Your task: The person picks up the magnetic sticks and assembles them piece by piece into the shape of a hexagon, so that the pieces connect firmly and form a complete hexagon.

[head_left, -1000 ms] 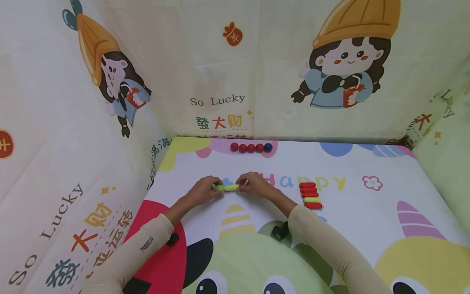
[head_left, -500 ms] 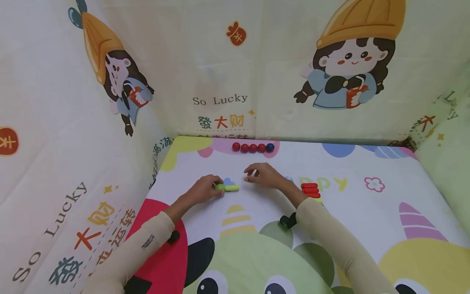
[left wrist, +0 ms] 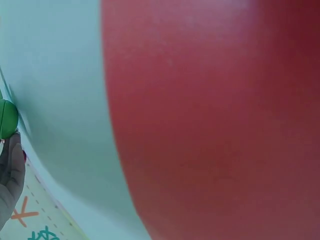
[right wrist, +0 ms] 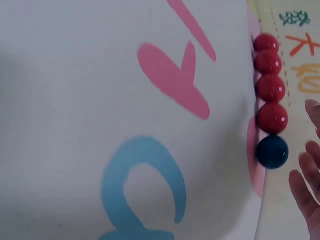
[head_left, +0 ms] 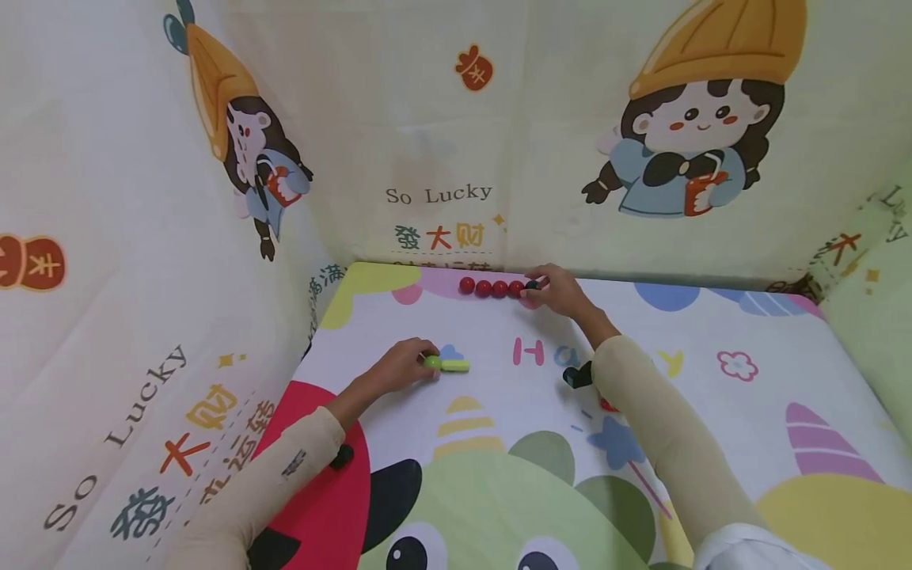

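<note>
Head view: left hand (head_left: 399,368) pinches a glossy green ball (head_left: 432,362) beside a lime-green rod (head_left: 457,366); right hand (head_left: 561,293), fingers parted, empty, nears a glossy dark-blue ball (right wrist: 272,151) beside 4 glossy red balls (right wrist: 270,88). Likely light, rigid, slippery; pinch its equator.

booth-like place, wider setting unclear, cartoon-printed hangings (head_left: 556,166) on three sides, cartoon-patterned tabletop (head_left: 748,328)

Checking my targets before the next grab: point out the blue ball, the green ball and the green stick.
Blue ball (right wrist: 272,152), right wrist view: middle of its visible face.
Green ball (head_left: 432,362), head view: middle of its visible part.
Green stick (head_left: 456,366), head view: middle of its length.
</note>
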The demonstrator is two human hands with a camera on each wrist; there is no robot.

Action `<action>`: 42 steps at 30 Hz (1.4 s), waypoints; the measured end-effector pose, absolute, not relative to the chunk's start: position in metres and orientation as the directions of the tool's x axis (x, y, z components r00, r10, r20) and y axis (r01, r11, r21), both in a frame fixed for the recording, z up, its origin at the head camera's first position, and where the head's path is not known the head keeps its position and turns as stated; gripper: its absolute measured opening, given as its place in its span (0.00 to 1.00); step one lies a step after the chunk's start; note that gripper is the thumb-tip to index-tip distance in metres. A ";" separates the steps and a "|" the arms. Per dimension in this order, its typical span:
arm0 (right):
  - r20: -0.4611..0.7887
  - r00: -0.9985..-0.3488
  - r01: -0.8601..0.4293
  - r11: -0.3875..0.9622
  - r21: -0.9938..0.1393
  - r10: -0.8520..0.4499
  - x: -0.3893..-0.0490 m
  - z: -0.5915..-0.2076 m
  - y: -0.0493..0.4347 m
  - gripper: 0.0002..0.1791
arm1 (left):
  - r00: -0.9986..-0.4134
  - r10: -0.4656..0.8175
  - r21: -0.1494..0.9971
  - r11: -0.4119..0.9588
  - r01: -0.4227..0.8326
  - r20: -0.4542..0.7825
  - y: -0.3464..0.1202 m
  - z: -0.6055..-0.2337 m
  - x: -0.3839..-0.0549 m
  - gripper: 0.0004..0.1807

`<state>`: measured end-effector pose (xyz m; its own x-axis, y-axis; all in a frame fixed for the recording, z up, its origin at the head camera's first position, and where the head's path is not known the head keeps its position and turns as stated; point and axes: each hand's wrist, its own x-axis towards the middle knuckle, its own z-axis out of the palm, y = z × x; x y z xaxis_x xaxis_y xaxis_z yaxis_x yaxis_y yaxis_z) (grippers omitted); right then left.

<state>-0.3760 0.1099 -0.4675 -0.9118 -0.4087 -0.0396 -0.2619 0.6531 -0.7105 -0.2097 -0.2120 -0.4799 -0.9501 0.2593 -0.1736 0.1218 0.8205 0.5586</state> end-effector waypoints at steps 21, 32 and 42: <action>-0.126 -0.906 -0.221 0.705 -0.674 -0.405 -0.393 -0.491 0.118 0.24 | -0.951 0.243 0.566 0.819 0.095 -0.192 -0.214 -0.484 -0.208 0.20; -0.086 -0.835 -0.346 0.638 -0.688 -0.544 -0.356 -0.491 0.096 0.22 | -0.946 0.247 0.553 0.828 0.093 -0.210 -0.219 -0.480 -0.211 0.20; -0.138 -0.729 -0.350 0.538 -0.767 -0.671 -0.302 -0.491 0.066 0.22 | -0.943 0.273 0.574 0.810 0.120 -0.188 -0.226 -0.480 -0.214 0.20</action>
